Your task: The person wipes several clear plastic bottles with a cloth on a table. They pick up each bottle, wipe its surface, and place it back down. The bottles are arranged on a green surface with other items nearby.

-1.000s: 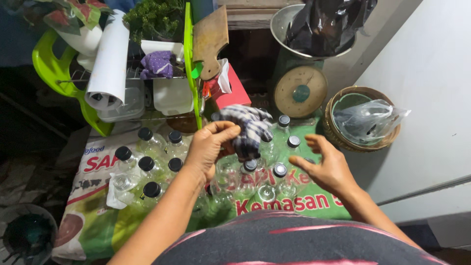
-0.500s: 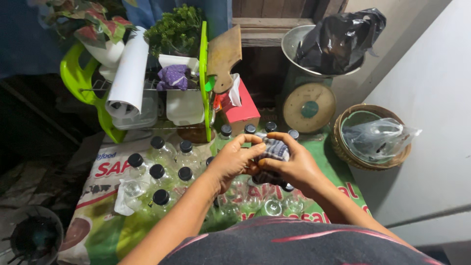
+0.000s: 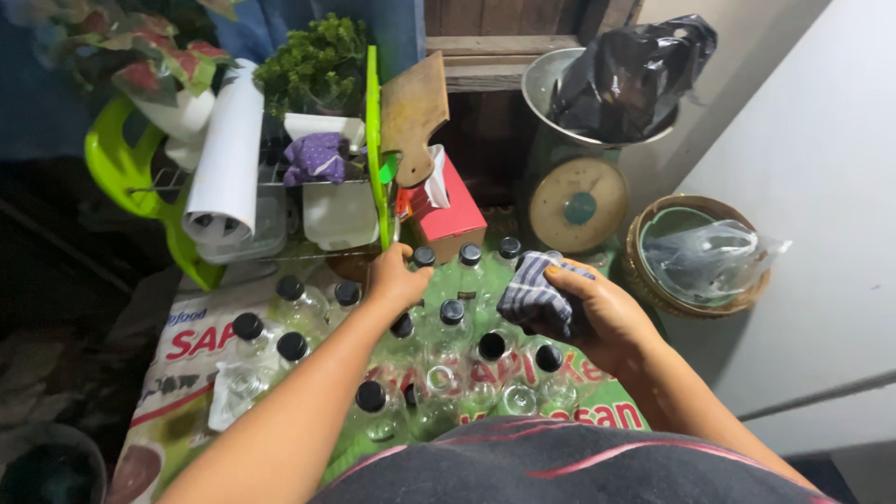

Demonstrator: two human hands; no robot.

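Note:
Several clear glass bottles with black caps (image 3: 454,313) stand in rows on a printed plastic sack (image 3: 196,345) spread over the table. My right hand (image 3: 597,313) is closed on a bunched blue-and-white checked cloth (image 3: 537,294), held just above the bottles on the right. My left hand (image 3: 397,278) reaches to the far row and is curled over the top of a bottle near a black-capped one (image 3: 425,256). Whether its fingers grip that bottle is hidden by the hand itself.
Behind the bottles stand a red box (image 3: 448,210), a wooden cutting board (image 3: 415,112), a green kitchen scale (image 3: 579,201) with a black bag in its pan, and a dish rack (image 3: 243,224) with a white roll. A woven basket (image 3: 695,261) holding plastic sits at right.
Both hands were together on the cloth over the bottles. My left hand has since let go and reached forward to the far row; my right hand keeps the cloth.

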